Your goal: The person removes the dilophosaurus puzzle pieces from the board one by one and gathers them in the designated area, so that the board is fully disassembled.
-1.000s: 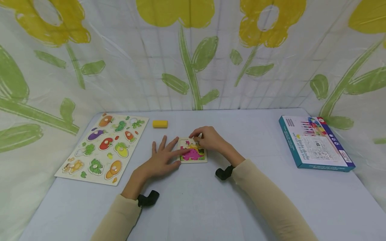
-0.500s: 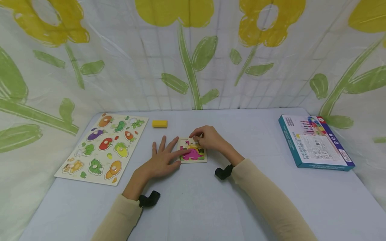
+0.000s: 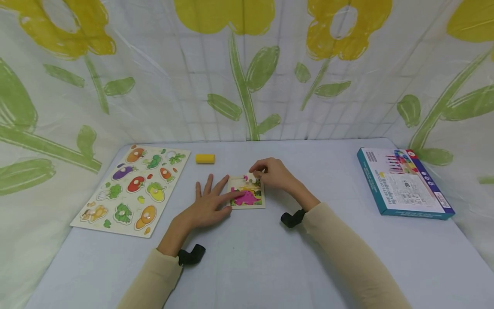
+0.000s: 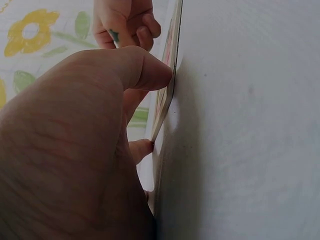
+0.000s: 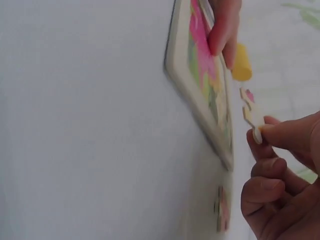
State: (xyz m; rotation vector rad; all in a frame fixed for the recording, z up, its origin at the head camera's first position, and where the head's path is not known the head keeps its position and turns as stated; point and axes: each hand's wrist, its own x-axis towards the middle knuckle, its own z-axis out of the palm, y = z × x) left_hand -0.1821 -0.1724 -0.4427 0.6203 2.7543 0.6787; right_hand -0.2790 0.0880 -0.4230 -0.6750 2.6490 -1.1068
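A small wooden jigsaw puzzle (image 3: pixel 247 198) with a pink dinosaur lies mid-table in the head view, inside a pale frame (image 5: pixel 195 105). Fingers spread, my left hand (image 3: pixel 208 207) rests at its left side, with the forefinger on the picture; the left wrist view shows the thumb (image 4: pixel 155 71) against the frame's edge. Over the puzzle's top right, my right hand (image 3: pixel 272 172) pinches a puzzle piece (image 5: pixel 254 117) between thumb and forefinger, raised off the board in the right wrist view. What looks like another puzzle piece (image 5: pixel 222 210) lies beside the frame there, hidden in the head view.
A vegetable peg puzzle board (image 3: pixel 131 193) occupies the table's left side. Behind my left hand is a yellow block (image 3: pixel 205 159). A teal-edged box (image 3: pixel 405 184) lies at the right. Behind the table (image 3: pixel 247 266) hangs a flowered curtain (image 3: pixel 154 77).
My right hand has lifted the puzzle piece off the board's top and shifted slightly right with it. My left hand stays where it was.
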